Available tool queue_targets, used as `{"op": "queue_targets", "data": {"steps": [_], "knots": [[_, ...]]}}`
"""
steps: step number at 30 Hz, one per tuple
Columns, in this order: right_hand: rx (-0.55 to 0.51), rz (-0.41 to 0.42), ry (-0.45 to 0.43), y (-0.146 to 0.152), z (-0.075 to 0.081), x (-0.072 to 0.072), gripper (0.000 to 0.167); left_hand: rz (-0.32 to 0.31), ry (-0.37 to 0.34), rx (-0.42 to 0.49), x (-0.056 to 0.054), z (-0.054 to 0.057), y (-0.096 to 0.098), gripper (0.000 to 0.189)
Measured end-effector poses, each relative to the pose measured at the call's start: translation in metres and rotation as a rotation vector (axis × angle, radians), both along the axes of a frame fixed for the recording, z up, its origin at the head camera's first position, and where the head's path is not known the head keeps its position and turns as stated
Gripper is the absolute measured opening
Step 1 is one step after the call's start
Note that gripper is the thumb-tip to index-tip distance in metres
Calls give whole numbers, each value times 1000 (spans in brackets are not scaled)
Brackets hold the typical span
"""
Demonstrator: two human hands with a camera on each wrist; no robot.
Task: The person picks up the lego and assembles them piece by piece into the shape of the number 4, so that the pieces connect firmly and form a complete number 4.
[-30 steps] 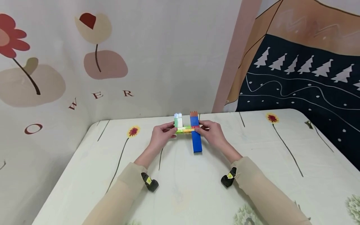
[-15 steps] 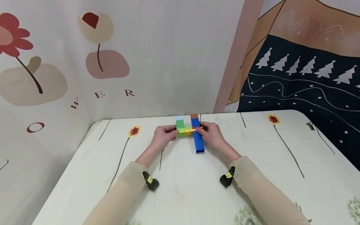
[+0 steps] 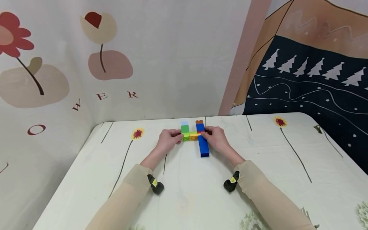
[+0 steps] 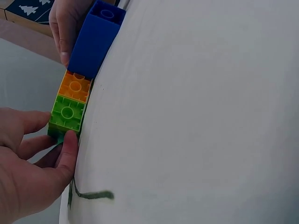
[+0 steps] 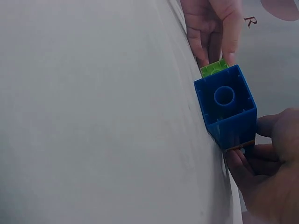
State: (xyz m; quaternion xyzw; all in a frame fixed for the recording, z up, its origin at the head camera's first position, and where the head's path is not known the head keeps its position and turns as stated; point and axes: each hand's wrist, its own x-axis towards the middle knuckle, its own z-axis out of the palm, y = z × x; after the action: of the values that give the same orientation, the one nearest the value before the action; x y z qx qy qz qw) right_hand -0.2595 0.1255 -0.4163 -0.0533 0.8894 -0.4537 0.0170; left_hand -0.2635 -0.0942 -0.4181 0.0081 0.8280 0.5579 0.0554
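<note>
Both hands hold one build of joined toy building blocks near the back of the table. My left hand pinches its left end, at a lime-green block below a darker green block with a pale blue one at its far tip. My right hand grips the right side, beside a long blue column tipped with a brown-orange block. An orange-yellow block bridges the two sides. Hollow undersides of the blue, orange and lime-green blocks face the person. Fingers partly cover a red piece by the column.
A white cloth with printed flowers covers the table. Just behind the build is the table's back edge, with a printed curtain rising beyond it. Each sleeve cuff carries a black wrist camera.
The block build has tilted back and come lower, its far tips shifting toward the person. Its orange and lime-green undersides now show more. Both hands keep their hold and drift slightly right and nearer.
</note>
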Motion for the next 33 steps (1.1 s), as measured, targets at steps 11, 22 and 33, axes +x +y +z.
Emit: {"op": "queue_targets", "data": {"steps": [11,22,33], "knots": [[21,-23,-34,1,-1,2,46,-15,-57,-18,-1,0,2,40],[22,-7,-35,5,0,2,45,-29,-153,-26,0,9,3,40],[21,-13,-61,6,1,3,45,-31,-191,-19,2,10,4,43]]}}
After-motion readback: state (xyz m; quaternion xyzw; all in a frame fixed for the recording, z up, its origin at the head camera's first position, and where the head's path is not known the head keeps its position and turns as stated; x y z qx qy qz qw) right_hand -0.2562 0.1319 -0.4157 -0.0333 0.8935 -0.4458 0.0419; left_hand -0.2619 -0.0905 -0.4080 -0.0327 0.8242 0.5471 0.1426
